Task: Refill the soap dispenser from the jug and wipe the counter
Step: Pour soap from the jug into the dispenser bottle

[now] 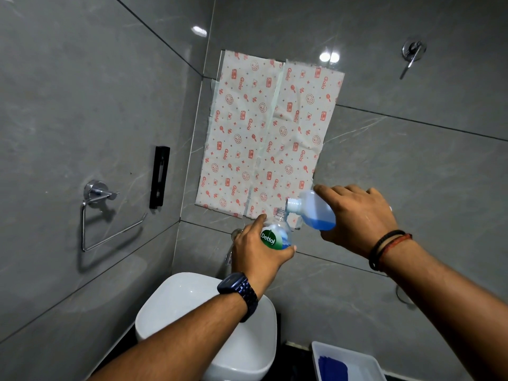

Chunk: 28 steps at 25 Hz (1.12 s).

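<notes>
Dettol-labelled clear plastic soap dispenser (pixel 276 235) is gripped in the left hand (pixel 257 251) above a white ceramic basin (pixel 176 303), between grey tiled walls (pixel 82 105), neck tilted up-right. A translucent jug (pixel 313 213) of blue liquid, gripped by the right hand (pixel 357 218), is held near-horizontal, mouth pointed left at that neck.

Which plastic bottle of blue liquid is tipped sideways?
The translucent white jug in the right hand, tipped sideways, neck at the other's mouth; the clear Dettol-labelled bottle in the left hand points neck up.
</notes>
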Each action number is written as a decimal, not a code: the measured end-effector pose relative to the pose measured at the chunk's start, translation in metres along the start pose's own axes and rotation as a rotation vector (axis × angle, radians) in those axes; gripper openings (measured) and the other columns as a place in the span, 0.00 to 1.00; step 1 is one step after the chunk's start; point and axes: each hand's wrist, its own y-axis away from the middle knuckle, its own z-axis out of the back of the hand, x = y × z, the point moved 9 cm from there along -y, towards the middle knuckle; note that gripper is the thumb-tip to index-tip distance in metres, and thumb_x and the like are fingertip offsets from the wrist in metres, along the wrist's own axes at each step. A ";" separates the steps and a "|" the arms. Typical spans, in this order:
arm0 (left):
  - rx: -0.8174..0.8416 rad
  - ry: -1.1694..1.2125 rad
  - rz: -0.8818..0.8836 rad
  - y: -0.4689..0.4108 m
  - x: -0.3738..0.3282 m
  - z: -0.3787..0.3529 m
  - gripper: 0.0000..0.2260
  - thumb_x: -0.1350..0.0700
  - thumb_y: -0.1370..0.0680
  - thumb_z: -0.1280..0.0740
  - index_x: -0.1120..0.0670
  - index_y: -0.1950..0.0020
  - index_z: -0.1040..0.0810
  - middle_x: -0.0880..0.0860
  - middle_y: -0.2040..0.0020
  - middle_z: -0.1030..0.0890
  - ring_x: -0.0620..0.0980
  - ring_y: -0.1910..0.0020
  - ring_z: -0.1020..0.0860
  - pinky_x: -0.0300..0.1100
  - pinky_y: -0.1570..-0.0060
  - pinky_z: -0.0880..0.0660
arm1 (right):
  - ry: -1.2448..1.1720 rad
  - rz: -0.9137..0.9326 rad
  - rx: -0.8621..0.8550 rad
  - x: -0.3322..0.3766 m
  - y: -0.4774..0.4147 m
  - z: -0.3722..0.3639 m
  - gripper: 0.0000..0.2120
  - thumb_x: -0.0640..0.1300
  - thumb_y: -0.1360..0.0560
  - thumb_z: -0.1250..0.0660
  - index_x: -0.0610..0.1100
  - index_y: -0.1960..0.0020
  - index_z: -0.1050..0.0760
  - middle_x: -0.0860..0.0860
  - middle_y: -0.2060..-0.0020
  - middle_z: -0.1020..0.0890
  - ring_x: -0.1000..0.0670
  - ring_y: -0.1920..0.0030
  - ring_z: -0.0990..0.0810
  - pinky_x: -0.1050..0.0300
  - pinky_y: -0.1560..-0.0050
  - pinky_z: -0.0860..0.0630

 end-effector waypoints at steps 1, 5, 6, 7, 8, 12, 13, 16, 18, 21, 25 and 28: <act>-0.002 0.002 0.000 0.000 0.000 0.000 0.40 0.42 0.40 0.22 0.48 0.31 0.31 0.48 0.37 0.23 0.49 0.41 0.27 0.43 0.49 0.25 | 0.000 0.000 0.002 0.000 0.000 0.000 0.38 0.54 0.37 0.25 0.53 0.32 0.40 0.51 0.45 0.19 0.45 0.48 0.23 0.49 0.53 0.28; -0.005 0.007 0.001 0.000 0.000 -0.001 0.40 0.43 0.40 0.22 0.48 0.32 0.31 0.48 0.37 0.23 0.49 0.41 0.26 0.44 0.48 0.24 | 0.000 0.003 0.007 0.000 0.001 0.000 0.37 0.54 0.36 0.26 0.53 0.32 0.40 0.51 0.44 0.19 0.45 0.48 0.23 0.50 0.53 0.28; -0.004 0.006 0.001 0.000 0.000 -0.001 0.40 0.42 0.40 0.22 0.48 0.32 0.31 0.48 0.37 0.23 0.49 0.41 0.26 0.45 0.48 0.23 | -0.003 0.001 0.008 0.000 0.001 0.000 0.37 0.53 0.36 0.26 0.53 0.32 0.40 0.51 0.44 0.19 0.45 0.47 0.23 0.50 0.53 0.28; -0.003 0.005 0.001 0.000 -0.001 -0.001 0.40 0.42 0.40 0.22 0.48 0.32 0.31 0.48 0.37 0.23 0.49 0.41 0.26 0.45 0.47 0.23 | -0.007 -0.001 0.011 -0.001 0.000 0.001 0.37 0.53 0.36 0.26 0.53 0.32 0.40 0.51 0.44 0.20 0.45 0.47 0.23 0.49 0.52 0.27; -0.003 0.005 0.001 0.000 -0.001 -0.001 0.40 0.42 0.40 0.22 0.48 0.32 0.31 0.48 0.37 0.23 0.49 0.41 0.26 0.45 0.47 0.24 | -0.009 -0.003 0.015 -0.001 0.000 0.001 0.37 0.53 0.35 0.26 0.53 0.32 0.40 0.51 0.44 0.20 0.45 0.47 0.23 0.49 0.52 0.27; -0.008 0.009 0.000 0.000 -0.003 0.000 0.40 0.43 0.40 0.22 0.49 0.31 0.31 0.49 0.37 0.23 0.49 0.41 0.26 0.45 0.46 0.24 | -0.011 -0.011 0.022 -0.003 0.000 0.001 0.37 0.54 0.35 0.26 0.54 0.32 0.40 0.51 0.44 0.20 0.45 0.47 0.23 0.49 0.52 0.27; -0.005 0.011 0.004 0.000 -0.003 0.000 0.40 0.43 0.40 0.22 0.49 0.31 0.31 0.49 0.37 0.24 0.49 0.41 0.26 0.46 0.46 0.24 | -0.009 -0.011 0.024 -0.003 0.000 0.002 0.37 0.54 0.36 0.26 0.54 0.32 0.40 0.51 0.44 0.20 0.45 0.47 0.23 0.49 0.52 0.27; -0.001 0.013 0.001 0.000 -0.004 0.000 0.40 0.43 0.40 0.21 0.49 0.31 0.32 0.49 0.36 0.24 0.49 0.40 0.27 0.47 0.45 0.23 | -0.004 -0.010 0.026 -0.003 0.001 0.003 0.37 0.54 0.36 0.26 0.54 0.32 0.40 0.51 0.44 0.20 0.45 0.47 0.24 0.49 0.52 0.28; -0.003 0.015 -0.001 0.001 -0.004 0.001 0.41 0.43 0.40 0.21 0.49 0.31 0.32 0.49 0.36 0.24 0.49 0.40 0.26 0.47 0.46 0.23 | -0.003 -0.005 0.022 -0.003 0.001 0.004 0.36 0.54 0.36 0.26 0.54 0.33 0.39 0.51 0.44 0.20 0.45 0.47 0.23 0.50 0.53 0.28; -0.004 0.017 0.002 0.001 -0.004 0.001 0.41 0.43 0.40 0.21 0.49 0.31 0.32 0.49 0.36 0.24 0.49 0.40 0.27 0.47 0.45 0.24 | -0.002 -0.006 0.020 -0.002 0.000 0.005 0.36 0.54 0.35 0.26 0.54 0.32 0.39 0.51 0.44 0.20 0.45 0.47 0.23 0.50 0.53 0.28; -0.011 0.016 -0.003 0.002 -0.004 0.002 0.40 0.43 0.40 0.21 0.49 0.31 0.31 0.49 0.37 0.23 0.49 0.40 0.27 0.45 0.46 0.25 | 0.005 0.002 0.017 -0.001 0.000 0.005 0.36 0.54 0.36 0.26 0.54 0.33 0.39 0.51 0.45 0.20 0.45 0.48 0.23 0.50 0.53 0.28; -0.020 0.017 -0.003 0.002 -0.004 0.003 0.40 0.43 0.41 0.21 0.50 0.31 0.31 0.49 0.37 0.23 0.49 0.41 0.27 0.43 0.47 0.26 | 0.003 0.007 0.012 -0.001 0.000 0.004 0.37 0.54 0.36 0.26 0.54 0.33 0.39 0.51 0.45 0.19 0.45 0.48 0.23 0.50 0.53 0.27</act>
